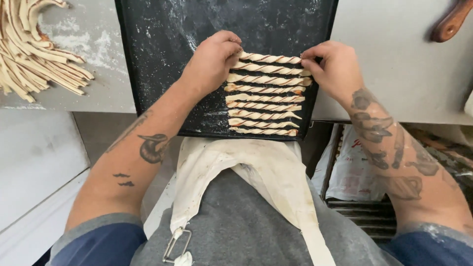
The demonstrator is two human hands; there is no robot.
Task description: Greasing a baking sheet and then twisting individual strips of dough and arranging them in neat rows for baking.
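Head view looks down on a dark floured tray (pixel 162 59) whose near edge hangs over the counter toward the person's apron (pixel 256 167). On its near right part lies a column of twisted dough sticks, and the farthest twist (pixel 270 59) is held at both ends: the left hand (pixel 212 61) pinches its left tip with curled fingers, the right hand (pixel 332 69) pinches the right tip the same way. It looks like the laying-down step, the newest twist being set straight above the rest. Next it would seem to need pressing its ends flat, parallel and just apart from its neighbour. Uncut strips (pixel 29 54) wait on the counter, far left.
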